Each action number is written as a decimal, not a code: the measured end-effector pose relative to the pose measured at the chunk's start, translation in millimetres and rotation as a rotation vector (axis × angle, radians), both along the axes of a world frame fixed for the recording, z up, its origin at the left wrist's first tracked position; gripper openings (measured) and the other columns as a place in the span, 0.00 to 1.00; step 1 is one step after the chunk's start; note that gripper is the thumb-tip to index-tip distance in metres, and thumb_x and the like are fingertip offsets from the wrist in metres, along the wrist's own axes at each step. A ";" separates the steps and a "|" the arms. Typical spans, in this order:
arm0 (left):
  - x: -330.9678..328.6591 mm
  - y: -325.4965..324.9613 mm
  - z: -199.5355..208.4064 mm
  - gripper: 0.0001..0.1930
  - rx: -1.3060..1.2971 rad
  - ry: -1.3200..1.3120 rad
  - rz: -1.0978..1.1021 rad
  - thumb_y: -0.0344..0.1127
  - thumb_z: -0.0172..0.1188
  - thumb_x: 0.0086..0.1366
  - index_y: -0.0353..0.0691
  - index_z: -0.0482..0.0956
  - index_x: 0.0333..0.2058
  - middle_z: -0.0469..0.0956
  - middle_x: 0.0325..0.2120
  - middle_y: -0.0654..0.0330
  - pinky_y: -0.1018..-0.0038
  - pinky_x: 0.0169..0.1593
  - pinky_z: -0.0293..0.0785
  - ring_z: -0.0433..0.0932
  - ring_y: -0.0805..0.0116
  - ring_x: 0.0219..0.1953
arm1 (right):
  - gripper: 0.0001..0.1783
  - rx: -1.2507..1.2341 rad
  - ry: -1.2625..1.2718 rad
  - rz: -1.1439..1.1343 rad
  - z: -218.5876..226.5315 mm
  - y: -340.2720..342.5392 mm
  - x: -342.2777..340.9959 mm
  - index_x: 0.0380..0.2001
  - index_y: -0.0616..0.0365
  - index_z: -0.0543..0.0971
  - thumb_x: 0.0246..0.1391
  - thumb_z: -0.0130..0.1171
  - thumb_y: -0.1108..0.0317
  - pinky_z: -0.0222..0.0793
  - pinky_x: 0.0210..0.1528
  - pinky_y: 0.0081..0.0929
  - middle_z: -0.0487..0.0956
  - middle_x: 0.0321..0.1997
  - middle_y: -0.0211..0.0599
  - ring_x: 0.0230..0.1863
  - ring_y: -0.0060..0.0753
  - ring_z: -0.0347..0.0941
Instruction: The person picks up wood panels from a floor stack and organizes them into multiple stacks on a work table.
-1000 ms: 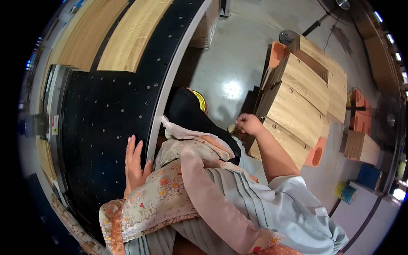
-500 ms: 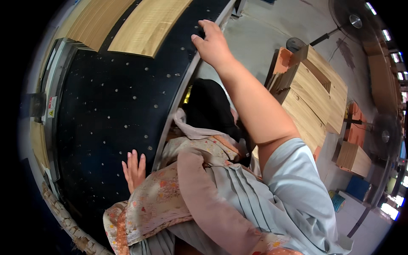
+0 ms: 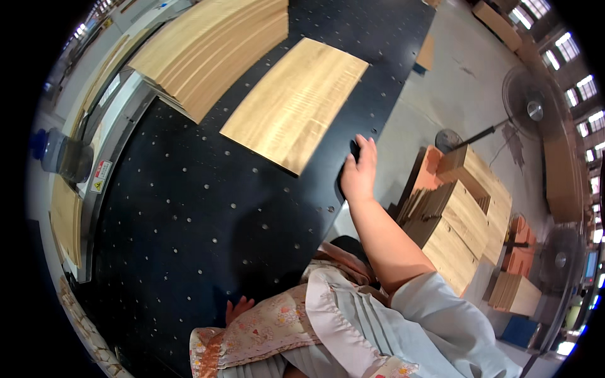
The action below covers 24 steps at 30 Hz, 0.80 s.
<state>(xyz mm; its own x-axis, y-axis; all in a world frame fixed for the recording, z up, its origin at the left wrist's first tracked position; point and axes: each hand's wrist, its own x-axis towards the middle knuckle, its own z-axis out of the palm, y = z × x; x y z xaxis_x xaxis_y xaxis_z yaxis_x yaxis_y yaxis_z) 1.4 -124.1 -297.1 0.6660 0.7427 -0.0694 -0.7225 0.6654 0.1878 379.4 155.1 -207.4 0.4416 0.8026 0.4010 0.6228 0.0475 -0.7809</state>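
Note:
A single wood-grain board (image 3: 296, 104) lies flat on the black tabletop (image 3: 189, 233), which is dotted with small round studs. My right hand (image 3: 361, 171) is at the table's right edge, just beyond the board's near right corner and apart from it. Its fingers are stretched out, thumb apart, and no object shows in it. Low on the tabletop rests my left hand (image 3: 239, 310), fingers spread, its wrist hidden by floral cloth (image 3: 265, 321). A tall stack of similar boards (image 3: 217, 53) stands to the far left of the single board.
Along the table's left side runs a metal rail (image 3: 129, 120) with a warning label, and a clear bottle with a blue cap (image 3: 66, 154) is beside it. More boards (image 3: 450, 233) are piled on the floor at the right, near a standing fan (image 3: 532, 110).
My view has shifted, so more of the stack and the single board shows. Both hands stay at the table, and less of my left hand is visible.

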 end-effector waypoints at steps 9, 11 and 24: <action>26.4 -6.8 37.3 0.34 0.434 0.638 0.196 0.59 0.25 0.68 0.42 0.51 0.63 0.48 0.64 0.50 0.53 0.67 0.32 0.43 0.53 0.67 | 0.23 -0.045 -0.018 0.009 -0.3 2.8 6.1 0.49 0.62 0.69 0.45 0.47 0.81 0.47 0.65 0.42 0.67 0.56 0.49 0.64 0.55 0.52; 29.4 -9.5 42.3 0.33 0.536 0.900 0.231 0.58 0.25 0.68 0.42 0.51 0.63 0.49 0.64 0.50 0.53 0.67 0.33 0.44 0.53 0.67 | 0.23 -0.029 -0.028 0.009 -4.7 3.9 10.0 0.48 0.62 0.69 0.45 0.47 0.81 0.47 0.65 0.42 0.68 0.56 0.49 0.64 0.55 0.52; 50.1 12.6 35.6 0.32 0.061 -0.471 0.286 0.55 0.24 0.69 0.39 0.52 0.62 0.49 0.64 0.53 0.60 0.68 0.35 0.44 0.59 0.67 | 0.22 -0.014 -0.083 0.022 -9.9 5.3 9.9 0.46 0.61 0.70 0.43 0.47 0.82 0.47 0.65 0.44 0.68 0.55 0.50 0.63 0.58 0.53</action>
